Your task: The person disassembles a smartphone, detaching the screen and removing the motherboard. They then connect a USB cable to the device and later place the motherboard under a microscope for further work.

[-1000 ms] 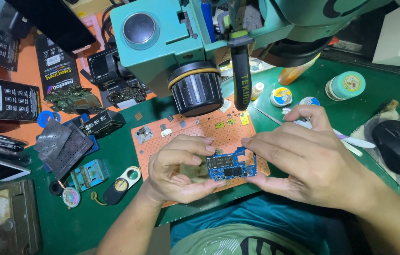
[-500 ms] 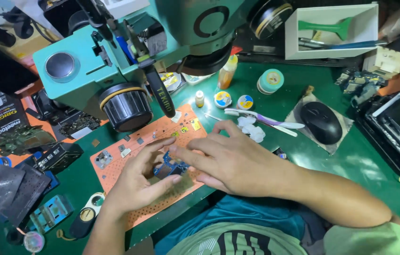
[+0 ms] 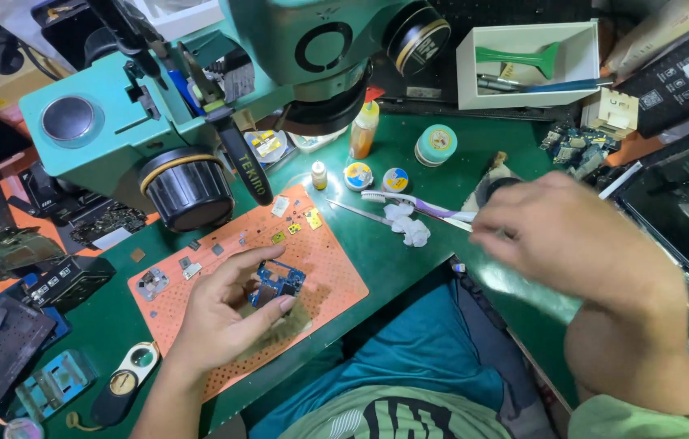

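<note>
On the orange perforated mat [image 3: 324,268], which is laid on the green tabletop [image 3: 409,268], a small blue circuit board [image 3: 278,283] is held by the left hand [image 3: 226,313]; its fingers [image 3: 267,260] are closed around the board, thumb on the near side and the other fingers on the far side. The board is kept just above the mat, near its middle. Further to the right, the right hand [image 3: 572,236] is seen blurred over the tabletop, close to a toothbrush [image 3: 413,205] and a piece of crumpled white tissue [image 3: 408,223]; whether its fingers are apart or together cannot be told, and nothing is clearly seen in them. Thin tweezers [image 3: 356,213] are lying just left of the tissue. At the far side, a large teal microscope [image 3: 198,97] is standing over the mat, and a small orange bottle [image 3: 365,130] and a round teal tin [image 3: 435,145] are placed to the right of it. A white tray [image 3: 527,102] with tools is seen further back.
</note>
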